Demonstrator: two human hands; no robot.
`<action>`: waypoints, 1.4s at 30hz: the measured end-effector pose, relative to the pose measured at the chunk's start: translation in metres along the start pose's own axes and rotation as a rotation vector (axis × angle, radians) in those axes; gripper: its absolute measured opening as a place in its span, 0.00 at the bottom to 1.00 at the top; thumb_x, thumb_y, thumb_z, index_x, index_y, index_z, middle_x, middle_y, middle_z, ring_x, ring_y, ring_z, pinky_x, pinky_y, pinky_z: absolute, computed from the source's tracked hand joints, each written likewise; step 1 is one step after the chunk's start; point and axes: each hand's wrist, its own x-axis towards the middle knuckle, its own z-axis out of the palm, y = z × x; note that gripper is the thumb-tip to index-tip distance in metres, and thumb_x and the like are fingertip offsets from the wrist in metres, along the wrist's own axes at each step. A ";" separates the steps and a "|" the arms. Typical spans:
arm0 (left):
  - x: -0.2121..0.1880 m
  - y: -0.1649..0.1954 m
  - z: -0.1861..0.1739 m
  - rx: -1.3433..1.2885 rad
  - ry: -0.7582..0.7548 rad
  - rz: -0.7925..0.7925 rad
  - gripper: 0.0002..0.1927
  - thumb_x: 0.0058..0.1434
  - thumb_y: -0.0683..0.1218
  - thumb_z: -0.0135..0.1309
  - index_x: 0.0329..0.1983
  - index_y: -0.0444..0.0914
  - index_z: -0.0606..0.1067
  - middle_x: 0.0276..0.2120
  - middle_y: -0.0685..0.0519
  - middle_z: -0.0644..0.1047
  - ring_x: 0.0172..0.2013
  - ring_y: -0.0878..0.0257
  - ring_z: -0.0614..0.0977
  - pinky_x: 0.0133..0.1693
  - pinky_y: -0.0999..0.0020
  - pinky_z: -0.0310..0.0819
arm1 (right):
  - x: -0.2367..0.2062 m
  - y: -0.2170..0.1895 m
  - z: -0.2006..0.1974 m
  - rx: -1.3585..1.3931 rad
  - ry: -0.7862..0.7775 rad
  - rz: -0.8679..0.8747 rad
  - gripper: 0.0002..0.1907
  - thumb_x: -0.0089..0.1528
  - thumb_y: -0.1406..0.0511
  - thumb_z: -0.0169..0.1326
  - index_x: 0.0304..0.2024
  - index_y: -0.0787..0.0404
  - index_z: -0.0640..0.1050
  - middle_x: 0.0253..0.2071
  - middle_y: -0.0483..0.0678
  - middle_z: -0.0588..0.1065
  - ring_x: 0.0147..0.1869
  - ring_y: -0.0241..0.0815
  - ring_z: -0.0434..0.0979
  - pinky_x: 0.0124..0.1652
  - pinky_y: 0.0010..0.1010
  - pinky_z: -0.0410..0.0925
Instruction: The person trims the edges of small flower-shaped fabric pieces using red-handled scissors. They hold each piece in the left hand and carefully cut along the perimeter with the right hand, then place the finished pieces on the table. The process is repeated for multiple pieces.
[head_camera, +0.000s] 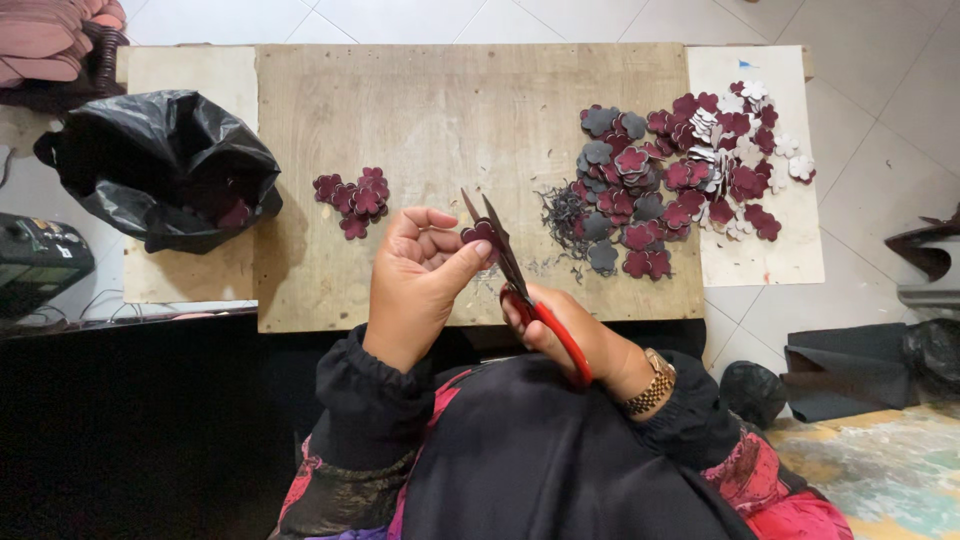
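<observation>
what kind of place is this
Probably a small craft workshop for hand-cut decorations: a bare plywood work board, a heap of maroon and grey flower-shaped cutouts, and red-handled scissors trimming one maroon flower piece, with a black plastic bag beside.

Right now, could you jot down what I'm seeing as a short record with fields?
Left hand: pinches a maroon flower-shaped piece
Right hand: holds red-handled scissors, blades at that piece
Left pile: few maroon flower pieces
Right pile: many maroon, grey and white flower pieces
Trimmings: dark scraps beside the right pile
Surface: wooden board
Far left: black plastic bag
</observation>
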 end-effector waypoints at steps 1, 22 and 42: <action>-0.001 -0.001 0.000 0.007 -0.002 -0.008 0.17 0.62 0.31 0.58 0.49 0.33 0.66 0.38 0.44 0.81 0.40 0.62 0.84 0.46 0.68 0.82 | 0.000 0.000 0.000 0.043 -0.020 -0.007 0.38 0.61 0.32 0.50 0.43 0.59 0.68 0.34 0.39 0.65 0.35 0.29 0.63 0.36 0.22 0.62; -0.005 -0.007 0.004 0.090 -0.054 -0.021 0.08 0.65 0.35 0.58 0.45 0.32 0.73 0.38 0.49 0.82 0.38 0.66 0.83 0.42 0.73 0.79 | 0.000 0.003 0.002 0.116 0.023 0.008 0.46 0.55 0.28 0.51 0.49 0.61 0.68 0.37 0.40 0.65 0.37 0.31 0.63 0.37 0.23 0.64; -0.007 -0.003 0.012 0.045 -0.184 -0.135 0.01 0.67 0.37 0.54 0.40 0.33 0.74 0.30 0.51 0.81 0.28 0.66 0.81 0.33 0.71 0.77 | 0.000 0.008 0.001 0.155 0.043 -0.011 0.47 0.55 0.27 0.51 0.47 0.62 0.69 0.39 0.41 0.66 0.40 0.33 0.66 0.40 0.26 0.66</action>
